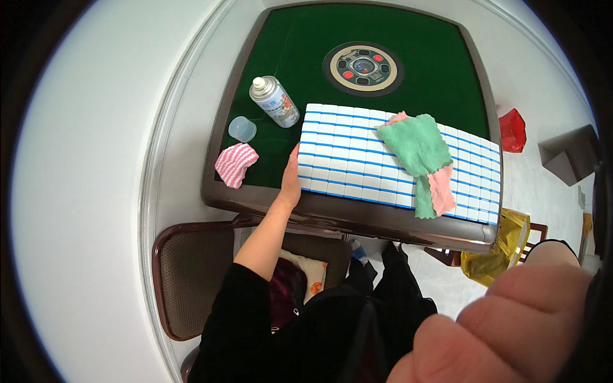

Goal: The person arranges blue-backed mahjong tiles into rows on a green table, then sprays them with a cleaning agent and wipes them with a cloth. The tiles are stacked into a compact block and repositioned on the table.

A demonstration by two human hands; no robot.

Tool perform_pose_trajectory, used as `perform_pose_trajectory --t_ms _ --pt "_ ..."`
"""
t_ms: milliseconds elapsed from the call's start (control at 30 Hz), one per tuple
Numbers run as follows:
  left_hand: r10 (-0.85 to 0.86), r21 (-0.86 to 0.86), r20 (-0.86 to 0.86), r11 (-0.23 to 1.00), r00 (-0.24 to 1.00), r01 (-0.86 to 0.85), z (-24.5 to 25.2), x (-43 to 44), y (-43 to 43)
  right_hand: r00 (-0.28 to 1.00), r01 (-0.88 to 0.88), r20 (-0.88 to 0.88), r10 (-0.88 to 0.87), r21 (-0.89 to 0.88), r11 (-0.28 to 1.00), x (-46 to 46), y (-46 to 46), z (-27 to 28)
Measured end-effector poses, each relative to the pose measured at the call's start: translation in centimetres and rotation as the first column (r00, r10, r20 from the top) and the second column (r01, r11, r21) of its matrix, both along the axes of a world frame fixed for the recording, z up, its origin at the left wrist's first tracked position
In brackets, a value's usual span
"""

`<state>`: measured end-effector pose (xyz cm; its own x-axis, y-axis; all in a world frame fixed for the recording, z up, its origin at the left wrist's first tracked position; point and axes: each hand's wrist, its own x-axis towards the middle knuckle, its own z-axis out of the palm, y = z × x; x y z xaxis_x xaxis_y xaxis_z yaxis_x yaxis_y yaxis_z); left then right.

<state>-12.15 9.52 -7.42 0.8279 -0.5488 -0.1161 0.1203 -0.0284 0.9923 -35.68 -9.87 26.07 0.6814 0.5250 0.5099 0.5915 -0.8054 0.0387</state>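
On the near side of a mahjong table with green felt (297, 48) lies a block of white mahjong tiles (349, 148), packed in rows with blue backs showing as lines. My left hand (291, 178) rests extended against the block's left end, its fingers seen edge-on. Across the tiles, right of their middle, lie a green cloth (415, 142) and a pink cloth (443, 189), overlapping. My right hand (498, 325) is very close to the camera at the lower right, away from the table, with curled fingers. Whether it holds anything is hidden.
A spray can (278, 103) without its cap, a translucent cap (242, 129) and a pink-striped cloth (236, 164) are left of the tiles. The table's round centre console (363, 67) lies beyond. A chair (191, 282) stands near left; a yellow bag (493, 253) is at the right.
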Motion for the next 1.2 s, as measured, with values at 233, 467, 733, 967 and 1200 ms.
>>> perform_pose_trajectory --t_ms 233,467,733,967,1200 --pt "0.009 -0.145 -0.017 0.989 1.0 -0.012 -1.5 0.3 -0.1 1.0 -0.017 0.016 0.017 0.009 1.0 -0.5 0.1 0.6" --pt "-0.037 -0.16 -0.009 0.986 0.999 0.035 -2.1 1.1 0.5 0.996 -0.073 0.057 0.066 0.133 0.988 -2.0 -1.6 2.9" --pt "-0.002 -0.119 -0.045 0.993 0.999 -0.004 -2.9 0.7 0.0 0.742 0.576 -0.442 -0.504 0.035 0.816 5.1 -8.2 -21.3" --pt "-0.012 -0.054 0.006 0.998 1.0 0.012 -2.3 0.6 2.5 0.654 0.696 -0.547 -0.522 0.164 0.7 12.5 -2.7 -28.8" --pt "-0.046 -0.011 -0.182 0.999 0.982 0.045 -6.3 3.2 3.0 0.8 0.533 -0.47 -0.372 0.273 0.8 20.1 5.6 -32.3"
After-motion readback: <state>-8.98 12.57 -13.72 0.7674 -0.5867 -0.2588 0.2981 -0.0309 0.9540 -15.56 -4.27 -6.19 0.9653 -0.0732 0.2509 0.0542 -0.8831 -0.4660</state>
